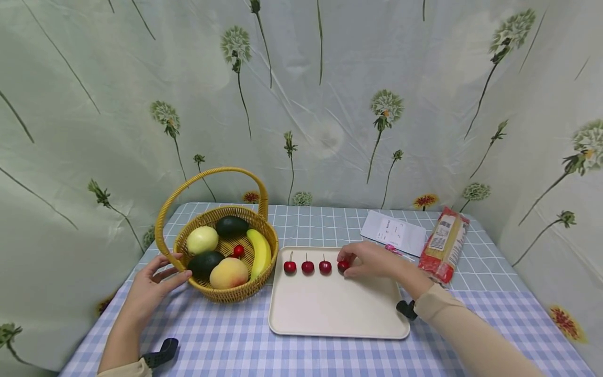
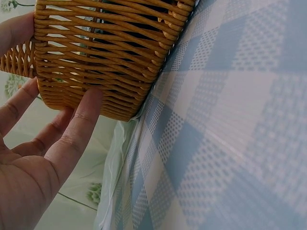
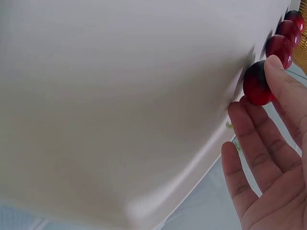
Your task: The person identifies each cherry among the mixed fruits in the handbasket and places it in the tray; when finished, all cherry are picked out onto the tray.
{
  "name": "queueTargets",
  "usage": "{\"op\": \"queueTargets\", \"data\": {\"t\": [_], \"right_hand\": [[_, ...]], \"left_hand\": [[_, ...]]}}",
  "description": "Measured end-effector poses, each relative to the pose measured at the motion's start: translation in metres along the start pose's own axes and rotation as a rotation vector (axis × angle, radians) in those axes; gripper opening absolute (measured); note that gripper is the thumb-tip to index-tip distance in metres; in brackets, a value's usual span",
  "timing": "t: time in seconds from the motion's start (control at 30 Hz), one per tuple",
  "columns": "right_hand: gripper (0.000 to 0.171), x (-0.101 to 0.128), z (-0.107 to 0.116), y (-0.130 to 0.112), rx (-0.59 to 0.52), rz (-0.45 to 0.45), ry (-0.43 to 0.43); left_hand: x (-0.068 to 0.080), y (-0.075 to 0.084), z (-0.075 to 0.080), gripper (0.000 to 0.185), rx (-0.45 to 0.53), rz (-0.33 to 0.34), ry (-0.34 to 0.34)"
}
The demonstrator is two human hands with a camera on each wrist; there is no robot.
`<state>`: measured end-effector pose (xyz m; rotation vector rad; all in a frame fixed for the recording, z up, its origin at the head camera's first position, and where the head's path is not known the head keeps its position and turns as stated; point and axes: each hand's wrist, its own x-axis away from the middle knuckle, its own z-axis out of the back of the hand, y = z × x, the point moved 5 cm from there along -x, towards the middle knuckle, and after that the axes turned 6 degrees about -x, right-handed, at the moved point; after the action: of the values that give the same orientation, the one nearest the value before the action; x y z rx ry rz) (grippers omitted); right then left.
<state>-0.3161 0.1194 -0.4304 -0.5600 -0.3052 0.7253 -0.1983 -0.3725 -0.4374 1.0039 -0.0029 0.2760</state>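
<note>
The cherry (image 1: 343,265) sits on the cream tray (image 1: 336,309) near its far edge, 4th & rightmost in a row w/ three other cherries (image 1: 307,266). The right hand (image 1: 372,260) rests on it: in the right wrist view the thumb tip touches its top and the fingers (image 3: 249,139) lie straight, close together, just beside it at the tray's rim. Prob. a light pinch, but the view's too close to be sure.

The tray lies at the surface's (image 1: 301,356) middle, toward the near edge. Just left of it stands a wicker basket (image 1: 226,251) w/ an arched handle, holding two avocados, a pale round fruit, a peach, a banana & one more cherry (image 1: 238,251). The left hand (image 1: 151,288) is at the basket's left side, fingers (image 2: 72,139) spread & straight, tips touching the woven wall.

Near the surface's far right corner: a white paper sheet (image 1: 393,232) and, right of it, a red-ended packet (image 1: 444,243). Something small & pink lies between paper and right hand; can't tell what. A floral curtain (image 1: 301,94) hangs behind.
</note>
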Motion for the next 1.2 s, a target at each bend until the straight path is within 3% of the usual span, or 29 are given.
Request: {"op": "queueTargets", "data": {"t": [0.77,1.0,1.2], "right_hand": [[0.033,-0.012,0.007,-0.012,0.013,0.042,0.003],[0.028,-0.024,0.025,-0.037,0.048,0.110,0.021],[0.025,-0.047,0.037,-0.062,0.062,0.127,-0.038]], "left_hand": [[0.001,0.000,0.005,0.064,0.009,-0.002,0.010],[0.003,0.003,0.005,0.066,0.012,-0.012,0.010],[0.003,0.005,0.000,0.066,0.016,-0.028,0.021]]}}
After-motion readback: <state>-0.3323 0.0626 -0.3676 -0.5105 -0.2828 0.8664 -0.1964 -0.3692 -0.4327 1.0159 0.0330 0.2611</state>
